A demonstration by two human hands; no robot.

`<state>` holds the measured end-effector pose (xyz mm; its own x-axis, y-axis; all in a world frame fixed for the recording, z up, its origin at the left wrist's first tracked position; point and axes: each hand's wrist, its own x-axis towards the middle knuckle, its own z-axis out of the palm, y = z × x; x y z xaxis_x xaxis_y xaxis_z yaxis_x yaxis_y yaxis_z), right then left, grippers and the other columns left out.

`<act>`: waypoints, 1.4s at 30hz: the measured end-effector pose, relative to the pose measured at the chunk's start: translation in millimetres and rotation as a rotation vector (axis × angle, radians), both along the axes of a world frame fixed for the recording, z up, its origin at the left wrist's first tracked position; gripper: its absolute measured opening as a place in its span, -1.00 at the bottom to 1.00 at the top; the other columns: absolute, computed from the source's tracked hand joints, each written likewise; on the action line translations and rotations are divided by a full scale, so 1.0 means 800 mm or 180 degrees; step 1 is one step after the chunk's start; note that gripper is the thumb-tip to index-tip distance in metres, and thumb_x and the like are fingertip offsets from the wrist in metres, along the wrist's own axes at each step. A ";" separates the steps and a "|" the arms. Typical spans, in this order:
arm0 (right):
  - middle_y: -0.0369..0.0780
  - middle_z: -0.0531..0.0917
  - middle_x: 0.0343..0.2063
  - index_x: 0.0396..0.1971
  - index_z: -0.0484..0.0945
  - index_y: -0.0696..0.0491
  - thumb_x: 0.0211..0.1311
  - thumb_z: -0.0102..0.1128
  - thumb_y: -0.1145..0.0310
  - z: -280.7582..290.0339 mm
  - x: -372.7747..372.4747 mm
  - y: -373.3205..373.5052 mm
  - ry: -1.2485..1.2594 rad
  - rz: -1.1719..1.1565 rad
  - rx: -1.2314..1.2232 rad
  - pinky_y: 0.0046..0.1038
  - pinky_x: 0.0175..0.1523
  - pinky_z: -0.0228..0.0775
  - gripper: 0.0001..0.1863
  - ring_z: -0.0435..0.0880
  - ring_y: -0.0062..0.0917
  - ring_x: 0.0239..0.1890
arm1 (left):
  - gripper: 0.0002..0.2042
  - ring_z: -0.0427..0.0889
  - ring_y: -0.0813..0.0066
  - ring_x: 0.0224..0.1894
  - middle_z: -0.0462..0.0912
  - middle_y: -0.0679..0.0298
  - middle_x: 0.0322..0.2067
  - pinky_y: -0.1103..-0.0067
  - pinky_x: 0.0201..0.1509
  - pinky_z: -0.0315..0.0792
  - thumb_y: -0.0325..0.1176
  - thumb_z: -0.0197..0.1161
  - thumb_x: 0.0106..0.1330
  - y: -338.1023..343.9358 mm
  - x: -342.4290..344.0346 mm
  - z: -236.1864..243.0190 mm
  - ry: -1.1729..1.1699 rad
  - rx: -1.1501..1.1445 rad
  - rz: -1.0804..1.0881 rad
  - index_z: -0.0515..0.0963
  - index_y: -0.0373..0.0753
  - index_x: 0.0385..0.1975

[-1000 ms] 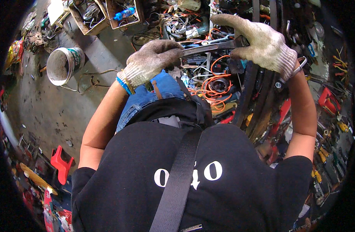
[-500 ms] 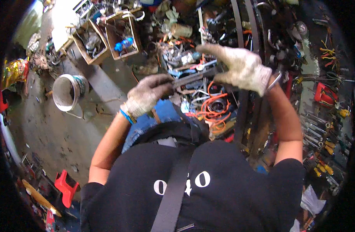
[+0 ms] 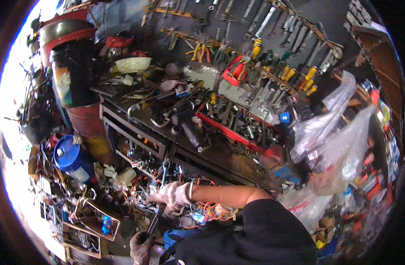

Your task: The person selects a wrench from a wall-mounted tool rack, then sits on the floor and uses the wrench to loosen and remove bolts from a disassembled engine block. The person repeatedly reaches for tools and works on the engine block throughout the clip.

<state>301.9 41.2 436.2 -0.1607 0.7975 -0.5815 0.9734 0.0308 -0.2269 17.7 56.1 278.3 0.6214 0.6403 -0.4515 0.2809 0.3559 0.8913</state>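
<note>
My left hand point(image 3: 140, 248), in a soiled whitish work glove, is closed round the lower end of a dark, flat metal bar point(image 3: 155, 220). The bar slants up toward my right hand point(image 3: 174, 196), gloved alike and with a ring round the wrist. The fingers of that hand stretch out to the left, apart from the thumb, around the bar's upper end. Whether they touch it is hard to make out. Just beyond my right hand, a bluish metal tool like a wrench point(image 3: 165, 170) points upward. Blue cloth point(image 3: 176, 237) shows below the hands.
Beyond my arm stands a metal workbench point(image 3: 229, 163) with a red tool tray point(image 3: 229, 130). Wrenches point(image 3: 266, 22) and pliers point(image 3: 202, 51) hang on the wall. A blue drum point(image 3: 72, 154) and wooden boxes point(image 3: 96, 216) are at left. Orange cable point(image 3: 211, 210) and plastic bags point(image 3: 330, 154) lie right.
The view has swung up and right, from the floor to the bench and tool wall. Both hands now appear lower left in the picture, with the bar still in my left hand.
</note>
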 end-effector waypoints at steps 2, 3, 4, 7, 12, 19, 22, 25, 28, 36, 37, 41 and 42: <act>-0.10 0.57 0.17 0.45 0.13 -0.20 0.09 0.43 -0.07 -0.001 0.000 -0.014 0.0043 -0.0191 -0.0070 -0.23 0.08 0.57 -0.04 0.66 -0.24 0.09 | -0.61 0.65 0.44 -0.04 0.71 0.20 -0.06 0.54 0.07 0.51 -0.38 0.39 0.30 0.010 -0.005 -0.018 -0.0226 0.0040 -0.0229 0.57 -0.30 0.12; -0.10 0.56 0.18 0.47 0.11 -0.22 0.09 0.43 -0.07 0.001 0.003 -0.025 -0.0028 -0.0462 -0.0218 -0.23 0.09 0.56 -0.02 0.65 -0.24 0.10 | -0.62 0.65 0.44 -0.03 0.72 0.21 -0.06 0.54 0.07 0.51 -0.39 0.38 0.31 0.014 -0.004 -0.024 -0.0505 -0.0063 -0.0294 0.57 -0.31 0.11; -0.05 0.62 0.08 0.38 0.28 -0.13 -0.07 0.50 0.14 0.002 0.002 -0.036 0.0184 -0.0756 0.0083 -0.18 0.17 0.50 -0.07 0.63 -0.12 0.11 | -0.63 0.65 0.43 -0.03 0.71 0.20 -0.06 0.54 0.08 0.51 -0.40 0.37 0.32 0.020 -0.003 -0.026 -0.0547 0.0010 -0.0410 0.57 -0.31 0.11; -0.13 0.63 0.11 0.49 0.03 -0.25 0.12 0.41 0.12 0.017 0.009 -0.076 -0.0035 -0.1140 0.0067 -0.22 0.08 0.56 -0.03 0.66 -0.19 0.07 | -0.64 0.65 0.42 -0.03 0.71 0.20 -0.05 0.53 0.08 0.51 -0.42 0.34 0.34 0.027 0.002 -0.022 -0.0557 -0.0042 -0.0692 0.56 -0.31 0.11; -0.20 0.71 -0.04 0.36 0.31 -0.07 0.20 0.32 0.13 0.053 0.032 -0.140 0.0330 -0.2022 0.0634 -0.26 0.12 0.49 -0.28 0.68 -0.21 0.01 | -0.65 0.65 0.47 -0.11 0.71 0.23 -0.12 0.55 -0.02 0.54 -0.39 0.38 0.33 0.029 0.010 -0.024 -0.0870 -0.0055 -0.0626 0.58 -0.31 0.08; -0.18 0.74 -0.14 0.25 0.44 -0.06 0.18 0.35 0.14 0.094 0.080 -0.188 0.0197 -0.2639 0.1365 -0.24 0.04 0.52 -0.38 0.70 -0.23 -0.06 | -0.65 0.66 0.53 -0.21 0.72 0.29 -0.20 0.56 -0.15 0.54 -0.36 0.42 0.31 0.030 0.010 -0.062 -0.0628 -0.0055 -0.0675 0.57 -0.29 0.05; -0.21 0.72 -0.15 0.24 0.45 -0.08 0.19 0.36 0.16 0.121 0.110 -0.203 -0.0055 -0.2696 0.1688 -0.29 0.05 0.52 -0.40 0.69 -0.31 -0.08 | -0.64 0.66 0.53 -0.21 0.72 0.28 -0.21 0.57 -0.16 0.53 -0.36 0.43 0.30 0.029 0.025 -0.073 -0.0647 -0.0131 -0.0623 0.57 -0.28 0.06; -0.26 0.71 -0.07 0.22 0.46 -0.17 0.22 0.32 0.12 0.150 0.154 -0.214 -0.0200 -0.3035 0.1779 -0.26 0.11 0.51 -0.44 0.68 -0.30 0.01 | -0.61 0.66 0.49 -0.20 0.72 0.25 -0.21 0.56 -0.14 0.54 -0.37 0.44 0.29 0.023 0.048 -0.067 -0.0604 0.0049 -0.0609 0.56 -0.29 0.07; -0.26 0.71 -0.05 0.23 0.45 -0.11 0.23 0.30 0.14 0.190 0.210 -0.239 -0.0470 -0.2653 0.2545 -0.27 0.15 0.50 -0.45 0.68 -0.29 0.03 | -0.59 0.65 0.43 -0.14 0.71 0.21 -0.15 0.52 -0.07 0.54 -0.36 0.45 0.27 0.011 0.077 -0.041 -0.0422 0.0314 -0.0513 0.55 -0.33 0.09; -0.23 0.68 0.02 0.18 0.55 0.03 0.27 0.29 0.25 0.356 0.404 -0.379 -0.1316 -0.2925 0.4766 -0.44 0.09 0.53 -0.52 0.67 -0.54 -0.04 | -0.48 0.57 0.36 0.05 0.63 0.10 0.06 0.48 0.15 0.44 -0.39 0.45 0.27 -0.029 0.201 0.023 -0.0270 -0.0549 -0.0323 0.45 -0.39 0.19; -0.11 0.67 0.09 0.15 0.58 -0.03 0.25 0.30 0.08 0.379 0.432 -0.405 -0.1480 -0.3131 0.5008 -0.36 0.21 0.48 -0.49 0.67 -0.27 0.11 | -0.49 0.57 0.35 0.06 0.63 0.10 0.06 0.48 0.15 0.44 -0.39 0.45 0.27 -0.036 0.216 0.021 -0.0353 -0.0559 -0.0235 0.46 -0.40 0.19; -0.14 0.76 -0.16 0.12 0.56 0.08 0.28 0.28 0.24 0.450 0.554 -0.476 -0.1160 -0.4051 0.6064 -0.42 -0.13 0.58 -0.55 0.76 -0.45 -0.26 | -0.55 0.56 0.38 0.02 0.62 0.15 -0.01 0.49 0.10 0.46 -0.42 0.42 0.27 -0.066 0.253 0.007 -0.0184 0.0026 -0.0023 0.48 -0.35 0.14; -0.14 0.75 -0.13 0.10 0.57 0.08 0.29 0.25 0.27 0.463 0.579 -0.493 -0.1059 -0.4273 0.5998 -0.41 -0.08 0.58 -0.60 0.76 -0.43 -0.21 | -0.59 0.57 0.40 -0.02 0.63 0.18 -0.05 0.50 0.06 0.47 -0.42 0.41 0.27 -0.076 0.259 0.003 -0.0198 0.0119 0.0159 0.51 -0.33 0.10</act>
